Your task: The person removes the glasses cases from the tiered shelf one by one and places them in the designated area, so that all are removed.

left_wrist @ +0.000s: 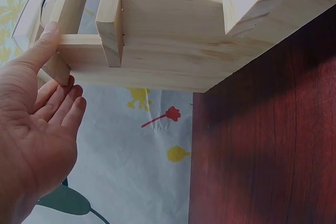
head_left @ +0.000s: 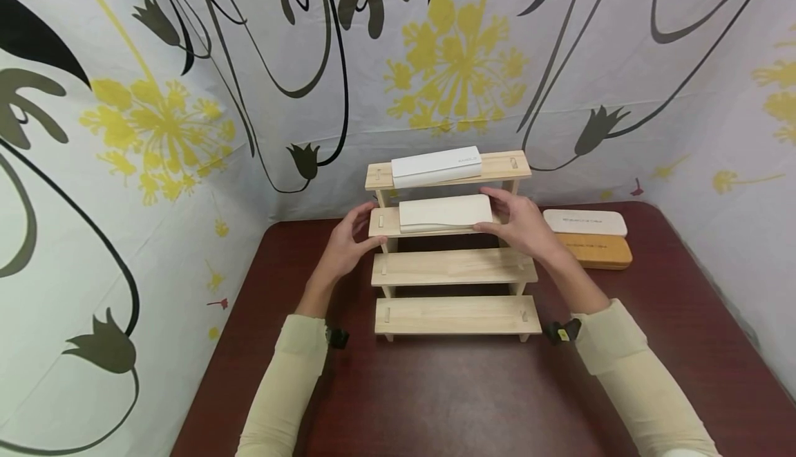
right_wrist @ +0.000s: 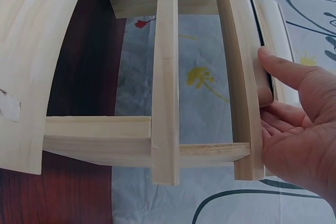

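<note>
A stepped wooden display rack with several shelves stands on the table. On its second shelf from the top lies a long white glasses case. My right hand holds this case at its right end, the thumb on the front edge and the fingers behind. In the right wrist view the thumb presses the case's edge. My left hand grips the left end of the same shelf, thumb in front; the left wrist view shows its fingers behind the board. Another white case lies on the top shelf.
Right of the rack, a white case and a yellow-orange case lie on the dark red table. A flower-patterned cloth hangs close behind the rack and along both sides.
</note>
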Motion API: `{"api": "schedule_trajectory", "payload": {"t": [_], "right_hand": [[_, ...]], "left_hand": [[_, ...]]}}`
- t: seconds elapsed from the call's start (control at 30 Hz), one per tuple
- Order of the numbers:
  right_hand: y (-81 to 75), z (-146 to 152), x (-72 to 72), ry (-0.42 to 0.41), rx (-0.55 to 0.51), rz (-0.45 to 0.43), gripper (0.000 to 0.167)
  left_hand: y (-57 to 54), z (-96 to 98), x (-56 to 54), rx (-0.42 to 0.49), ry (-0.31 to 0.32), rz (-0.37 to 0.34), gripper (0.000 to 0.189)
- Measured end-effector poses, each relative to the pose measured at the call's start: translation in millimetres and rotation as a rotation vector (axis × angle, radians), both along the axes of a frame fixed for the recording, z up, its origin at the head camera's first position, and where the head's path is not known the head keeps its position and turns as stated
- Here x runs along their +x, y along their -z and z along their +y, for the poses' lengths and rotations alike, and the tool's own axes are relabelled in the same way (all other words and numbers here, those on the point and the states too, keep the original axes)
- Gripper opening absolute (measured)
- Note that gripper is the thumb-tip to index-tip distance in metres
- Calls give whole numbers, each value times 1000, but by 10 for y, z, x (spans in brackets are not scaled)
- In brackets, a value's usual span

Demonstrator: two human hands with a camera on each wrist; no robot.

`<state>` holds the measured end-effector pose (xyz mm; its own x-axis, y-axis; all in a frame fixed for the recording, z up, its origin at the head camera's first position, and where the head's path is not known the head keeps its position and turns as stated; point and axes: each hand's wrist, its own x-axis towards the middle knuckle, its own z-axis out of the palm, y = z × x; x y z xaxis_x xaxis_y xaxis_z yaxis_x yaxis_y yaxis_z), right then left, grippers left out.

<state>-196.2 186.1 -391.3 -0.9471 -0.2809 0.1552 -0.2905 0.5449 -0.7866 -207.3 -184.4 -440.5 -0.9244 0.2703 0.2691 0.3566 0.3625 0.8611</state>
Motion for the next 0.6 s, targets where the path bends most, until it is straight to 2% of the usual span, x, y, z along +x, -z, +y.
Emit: {"api": "schedule_trajectory", "payload": {"t": [0.23,0.6], "right_hand": [[15,1,2,7,-26,38,75],[40,24,33,3,-62,14,77]], "left_hand": [[2,-2,-3,5,1,2,77],[9,-6,-13,21,12,9,77]]}}
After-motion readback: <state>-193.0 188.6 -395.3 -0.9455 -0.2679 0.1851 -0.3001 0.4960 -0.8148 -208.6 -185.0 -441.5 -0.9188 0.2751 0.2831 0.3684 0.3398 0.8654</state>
